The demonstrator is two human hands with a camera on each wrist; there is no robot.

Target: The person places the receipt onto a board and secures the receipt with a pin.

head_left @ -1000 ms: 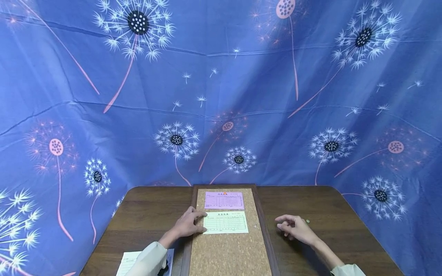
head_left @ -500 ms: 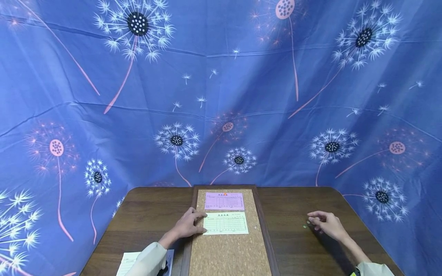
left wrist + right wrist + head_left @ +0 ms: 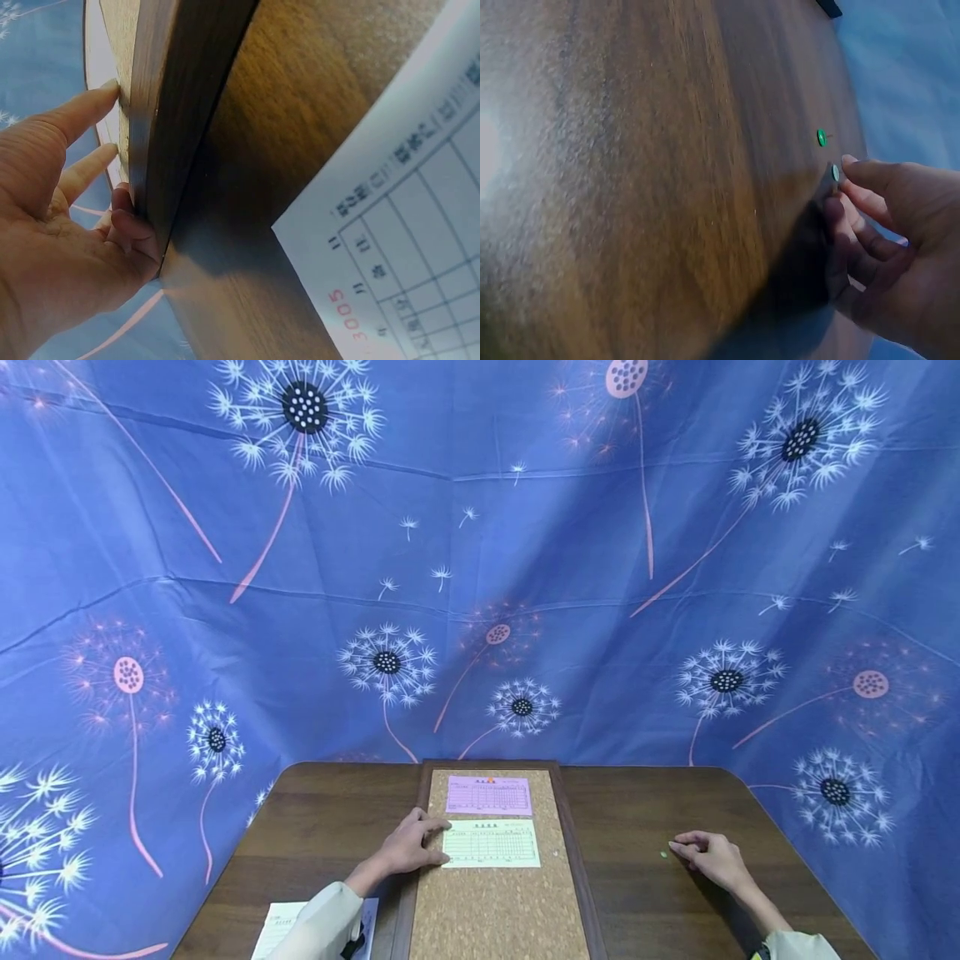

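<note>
My left hand [image 3: 408,846] rests at the left edge of a light green printed slip [image 3: 491,843], its thumb and a straight finger touching the slip's left corners. The slip lies on a wood-framed cork board [image 3: 495,914]. Above it on the board is a purple slip [image 3: 488,802] with an orange pin [image 3: 491,780] at its top. On the table to the right, my right hand [image 3: 716,862] pinches a green thumbtack [image 3: 835,172] between thumb and fingertips. A second green thumbtack [image 3: 821,138] lies just beyond those fingertips, its point showing in the right wrist view.
Under my left forearm, more printed slips [image 3: 281,920] lie on the brown wooden table [image 3: 315,802]. One slip [image 3: 405,225] shows large in the left wrist view, beside the board's raised frame [image 3: 169,112]. A blue dandelion-print cloth [image 3: 465,552] hangs behind the table.
My right hand has moved right, away from the board, down to the two thumbtacks, and now pinches one of them. The left hand has stayed on the green slip.
</note>
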